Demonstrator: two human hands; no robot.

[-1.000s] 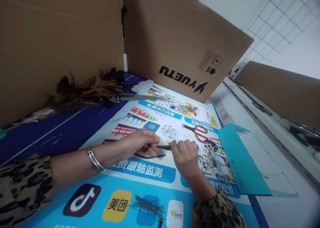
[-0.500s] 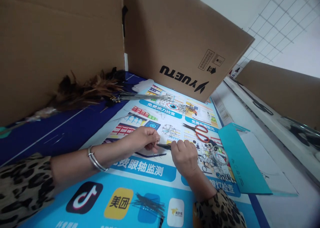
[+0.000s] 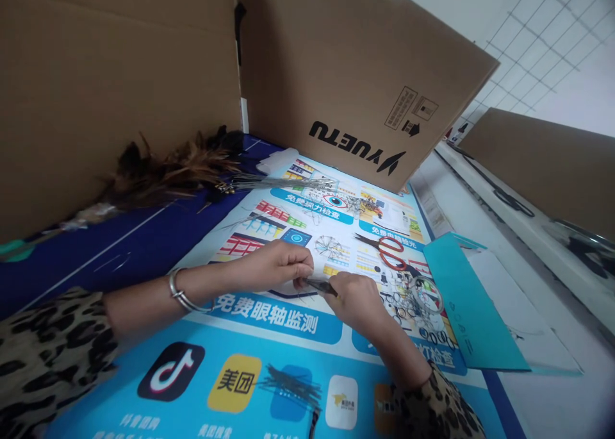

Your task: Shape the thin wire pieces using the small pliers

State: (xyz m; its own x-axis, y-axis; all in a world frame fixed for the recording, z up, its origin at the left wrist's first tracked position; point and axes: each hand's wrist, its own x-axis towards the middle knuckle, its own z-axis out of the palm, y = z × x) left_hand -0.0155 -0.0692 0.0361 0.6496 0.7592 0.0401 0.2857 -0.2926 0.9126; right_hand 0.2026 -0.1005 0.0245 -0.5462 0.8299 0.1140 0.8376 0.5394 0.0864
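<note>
Dark tool (image 3: 321, 286) mostly hidden inside right hand (image 3: 358, 301).

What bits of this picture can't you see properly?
What the left hand pinches: head view, hidden under its fingers.
Dark tool in the right hand: head view, handle hidden by the fist.
Metal bits beside the scissors: head view, too small, blurred.

We see red-handled scissors (image 3: 391, 253) on the printed poster (image 3: 269, 327), brown feathers (image 3: 173, 170) by the cardboard wall (image 3: 346, 74), and a teal folder (image 3: 468, 304) to the right.
</note>
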